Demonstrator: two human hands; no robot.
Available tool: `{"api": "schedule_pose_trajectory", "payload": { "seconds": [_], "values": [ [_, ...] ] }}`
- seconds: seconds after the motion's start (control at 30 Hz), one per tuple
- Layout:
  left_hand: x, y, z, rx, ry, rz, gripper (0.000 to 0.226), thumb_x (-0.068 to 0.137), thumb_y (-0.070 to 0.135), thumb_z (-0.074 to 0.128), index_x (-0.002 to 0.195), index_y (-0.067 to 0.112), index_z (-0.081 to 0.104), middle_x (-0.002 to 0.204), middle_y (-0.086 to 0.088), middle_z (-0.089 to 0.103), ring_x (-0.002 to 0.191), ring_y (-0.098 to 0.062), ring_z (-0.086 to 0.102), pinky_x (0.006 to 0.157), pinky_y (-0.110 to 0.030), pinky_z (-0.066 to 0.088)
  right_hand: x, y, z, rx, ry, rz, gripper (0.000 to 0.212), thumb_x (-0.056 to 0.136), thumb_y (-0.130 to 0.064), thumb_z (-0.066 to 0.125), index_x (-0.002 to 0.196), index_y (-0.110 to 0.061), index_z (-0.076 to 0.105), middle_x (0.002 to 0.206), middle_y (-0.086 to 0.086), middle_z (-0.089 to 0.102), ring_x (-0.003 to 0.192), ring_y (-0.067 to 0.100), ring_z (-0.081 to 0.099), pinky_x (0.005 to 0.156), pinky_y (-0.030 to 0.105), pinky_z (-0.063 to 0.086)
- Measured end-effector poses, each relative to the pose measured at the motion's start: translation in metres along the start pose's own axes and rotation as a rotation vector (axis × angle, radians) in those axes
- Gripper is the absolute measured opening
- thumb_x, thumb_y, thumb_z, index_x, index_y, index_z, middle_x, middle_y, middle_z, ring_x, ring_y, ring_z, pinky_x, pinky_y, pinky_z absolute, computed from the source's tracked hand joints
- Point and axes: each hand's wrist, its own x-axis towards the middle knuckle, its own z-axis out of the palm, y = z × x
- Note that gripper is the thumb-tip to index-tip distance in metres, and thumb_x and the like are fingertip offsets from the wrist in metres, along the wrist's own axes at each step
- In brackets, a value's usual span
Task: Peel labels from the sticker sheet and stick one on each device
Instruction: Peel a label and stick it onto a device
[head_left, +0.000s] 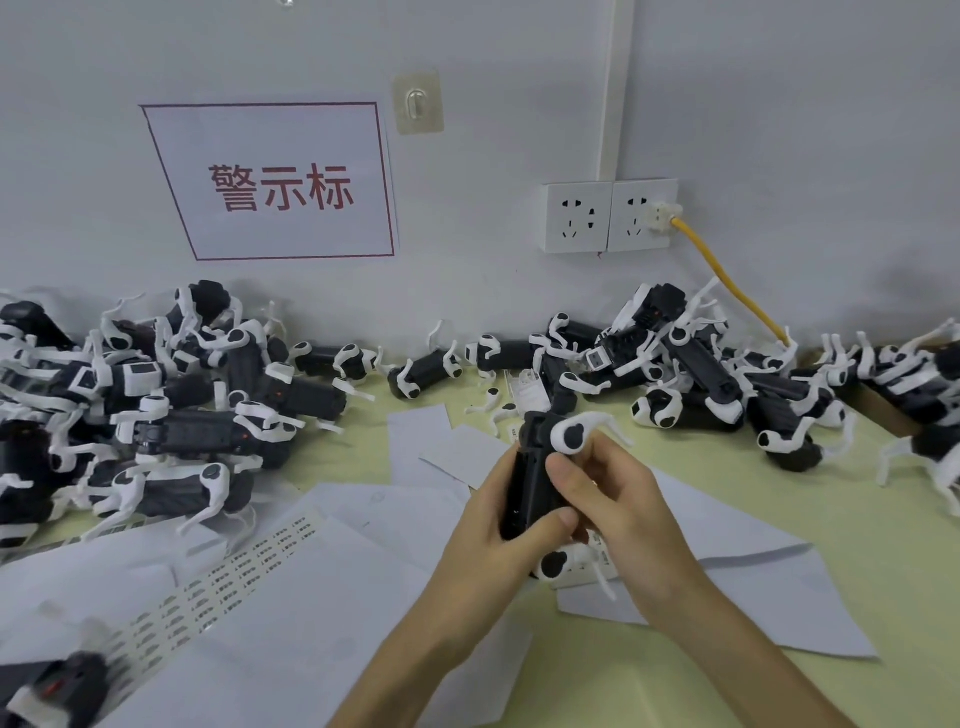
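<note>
We grip one robot-dog device (532, 467) over the bench (831, 525), left hand (488, 525) wrapped round its black body, right hand (618, 509) pinching its side, apparently at the sticking step; next calls for a fresh peel from the sticker sheet (228, 571) lying at left.

Bare forearms angled in from below, left hand (493, 525) wrapped round a device (528, 483), thumb across it, right hand (618, 499) gripping its upper part, fingers curled.
</note>
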Motion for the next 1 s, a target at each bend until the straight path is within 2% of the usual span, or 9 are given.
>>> {"api": "schedule_pose_trajectory", "payload": {
  "seconds": [0.13,0.4,0.53,0.63,0.73,0.8,0.87,0.93,1.0],
  "values": [
    [0.0,0.001,-0.003,-0.037,-0.042,-0.016,0.043,0.09,0.016,0.063,0.133,0.021,0.06,0.112,-0.007,0.072,0.104,-0.026,0.072,0.096,-0.039,0.057,0.001,0.002,-0.002,0.0,0.013,-0.044,0.045,0.086,-0.031,0.064,0.094,0.01,0.047,0.068,0.004,0.043,0.056,0.011,0.045,0.049,0.02,0.039],
    [0.0,0.0,-0.007,-0.033,-0.059,-0.053,0.036,0.09,0.02,0.064,0.126,0.023,0.064,0.112,-0.005,0.071,0.103,-0.02,0.069,0.09,-0.029,0.053,0.002,0.0,-0.007,-0.015,-0.037,0.008,0.024,0.087,-0.03,0.064,0.069,-0.02,0.051,0.062,-0.004,0.044,0.053,0.011,0.039,0.049,0.02,0.033],
    [-0.001,-0.001,-0.007,-0.084,-0.065,-0.071,0.034,0.091,0.022,0.064,0.125,0.024,0.066,0.112,-0.008,0.07,0.105,-0.021,0.067,0.092,-0.031,0.052,0.001,-0.001,-0.006,0.004,-0.064,0.014,0.038,0.093,-0.03,0.068,0.073,-0.01,0.044,0.065,0.002,0.041,0.057,0.016,0.036,0.05,0.024,0.033],
    [-0.001,-0.003,-0.004,-0.12,-0.063,-0.095,0.035,0.092,0.022,0.064,0.128,0.022,0.065,0.115,-0.01,0.07,0.108,-0.024,0.067,0.094,-0.034,0.052,-0.001,-0.003,-0.004,0.04,-0.096,-0.011,0.032,0.091,-0.025,0.061,0.074,-0.008,0.04,0.063,-0.001,0.042,0.056,0.01,0.041,0.051,0.018,0.041],
    [0.001,-0.001,-0.006,-0.211,-0.049,-0.134,0.026,0.092,0.023,0.064,0.116,0.015,0.07,0.097,-0.007,0.07,0.089,-0.017,0.068,0.076,-0.025,0.053,-0.001,-0.001,-0.004,-0.034,-0.096,-0.041,0.033,0.1,-0.004,0.056,0.073,-0.009,0.038,0.06,-0.001,0.039,0.053,0.009,0.037,0.051,0.017,0.037],
    [0.003,0.001,-0.01,-0.276,-0.032,-0.171,0.015,0.089,0.024,0.065,0.099,0.014,0.072,0.086,-0.005,0.066,0.077,-0.014,0.063,0.065,-0.024,0.05,-0.001,0.002,-0.002,-0.049,-0.041,-0.093,0.035,0.096,0.002,0.058,0.07,-0.011,0.039,0.061,0.007,0.041,0.055,0.013,0.038,0.053,0.022,0.036],
    [0.004,0.002,-0.014,-0.258,0.002,-0.199,0.014,0.085,0.026,0.068,0.089,0.013,0.069,0.084,-0.01,0.059,0.071,-0.017,0.057,0.062,-0.027,0.047,-0.003,0.003,-0.001,-0.044,0.081,-0.194,0.03,0.087,-0.007,0.061,0.065,-0.012,0.043,0.059,0.01,0.046,0.052,0.017,0.04,0.051,0.025,0.036],
    [0.005,0.001,-0.018,-0.237,0.065,-0.245,0.03,0.078,0.028,0.073,0.099,0.008,0.065,0.084,-0.013,0.057,0.068,-0.022,0.053,0.06,-0.029,0.045,-0.003,0.002,-0.007,-0.126,0.229,-0.333,0.024,0.085,-0.011,0.062,0.066,-0.012,0.048,0.059,0.007,0.048,0.053,0.017,0.043,0.051,0.024,0.037],
    [0.005,0.001,-0.023,-0.227,0.115,-0.3,0.052,0.075,0.029,0.074,0.121,0.009,0.062,0.084,-0.013,0.062,0.069,-0.025,0.055,0.06,-0.033,0.046,0.001,-0.004,-0.018,-0.246,0.301,-0.405,0.007,0.082,-0.012,0.064,0.077,-0.013,0.059,0.072,0.001,0.059,0.065,0.015,0.052,0.06,0.023,0.042]
  ]
}}
